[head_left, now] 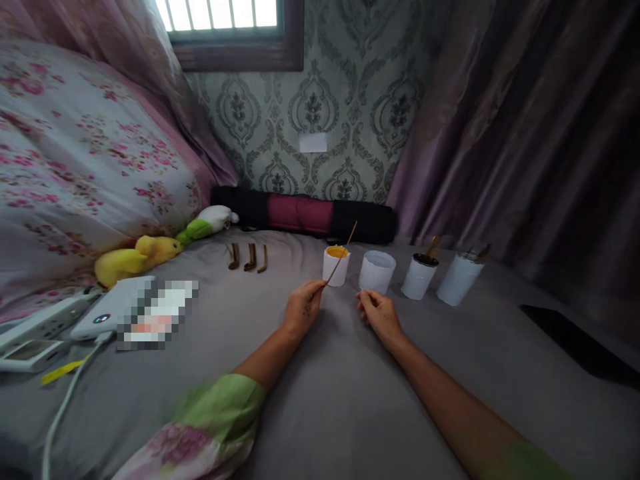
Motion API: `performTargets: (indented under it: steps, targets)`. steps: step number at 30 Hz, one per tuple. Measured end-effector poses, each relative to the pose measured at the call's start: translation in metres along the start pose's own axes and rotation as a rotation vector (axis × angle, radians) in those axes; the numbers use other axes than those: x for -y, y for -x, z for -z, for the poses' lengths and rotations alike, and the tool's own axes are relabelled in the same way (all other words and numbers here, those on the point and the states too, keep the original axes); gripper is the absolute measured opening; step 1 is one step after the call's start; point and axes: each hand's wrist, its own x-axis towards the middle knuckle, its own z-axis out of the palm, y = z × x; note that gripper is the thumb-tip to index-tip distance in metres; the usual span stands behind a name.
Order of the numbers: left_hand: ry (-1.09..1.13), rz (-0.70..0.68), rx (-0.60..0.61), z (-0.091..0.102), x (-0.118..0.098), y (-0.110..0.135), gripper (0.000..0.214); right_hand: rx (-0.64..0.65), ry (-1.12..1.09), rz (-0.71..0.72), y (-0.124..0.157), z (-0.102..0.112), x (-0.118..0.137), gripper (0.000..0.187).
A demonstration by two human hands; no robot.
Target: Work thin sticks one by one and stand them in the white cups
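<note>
My left hand (303,307) pinches the lower end of a thin brown stick (341,258) that slants up past a white cup (335,266) holding something orange. My right hand (378,312) rests on the grey sheet (310,407) with its fingers curled, just in front of a second white cup (377,271) that looks empty. Two more white cups (419,276) (459,279) stand further right, each with brown sticks poking out. What my right hand's fingers hold, if anything, I cannot make out.
Three short brown hooked pieces (249,257) lie on the sheet to the left of the cups. A yellow and green plush toy (150,250), a power bank (107,310) with cable, and a floral pillow (75,153) sit at left. A black and maroon roll (305,215) lies against the wall.
</note>
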Motion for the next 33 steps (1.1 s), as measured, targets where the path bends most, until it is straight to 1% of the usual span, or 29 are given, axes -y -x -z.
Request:
performTargets:
  steps: [6, 13, 20, 24, 29, 33]
  targets:
    - [-0.102, -0.026, 0.044, 0.004, -0.008, 0.001, 0.027, 0.003, -0.037, 0.008, 0.001, -0.001, 0.003, 0.038]
    - [-0.197, -0.040, 0.095, 0.003, -0.008, 0.003, 0.028, 0.037, -0.085, 0.034, 0.003, -0.003, 0.008, 0.038]
    - [-0.292, -0.056, 0.162, 0.004, -0.012, 0.005, 0.029, 0.090, -0.145, 0.013, 0.008, -0.007, 0.018, 0.035]
    - [-0.319, -0.064, 0.208, 0.004, -0.015, 0.006, 0.030, 0.099, -0.165, -0.012, 0.011, -0.009, 0.024, 0.037]
    - [-0.374, -0.068, 0.254, 0.004, -0.017, 0.006, 0.031, 0.092, -0.173, -0.017, 0.012, -0.010, 0.025, 0.039]
    - [-0.430, -0.062, 0.315, 0.006, -0.020, 0.005, 0.031, 0.111, -0.183, -0.016, 0.011, -0.010, 0.024, 0.039]
